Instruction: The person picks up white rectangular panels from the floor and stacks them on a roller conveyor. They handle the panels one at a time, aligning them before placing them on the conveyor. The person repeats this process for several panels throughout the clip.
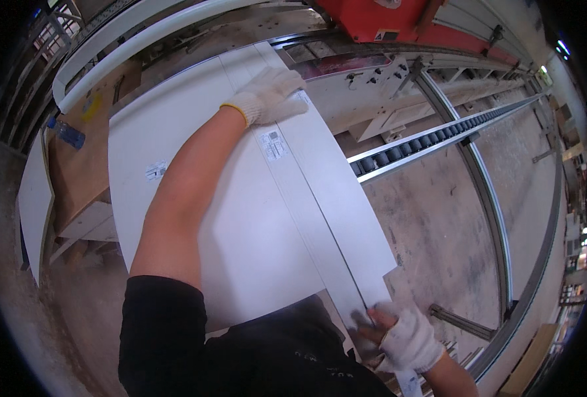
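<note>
Both hands gloved in white knit. My left hand lies flat, fingers spread and released, on the far end of a long narrow white panel strip. My right hand has its fingers pinched on the strip's near end, thumb on top.

The strip lies along the right edge of a stack of large white panels, partly overhanging toward the roller conveyor.

Judgement: stiff laminated board, smooth and likely slippery under gloves; light for its length but prone to sag or whip in the middle. Edges and corners probably chip easily. Best hold: both ends, gripping the long edges, not the face.

A blue bottle sits on the brown surface at left.
</note>
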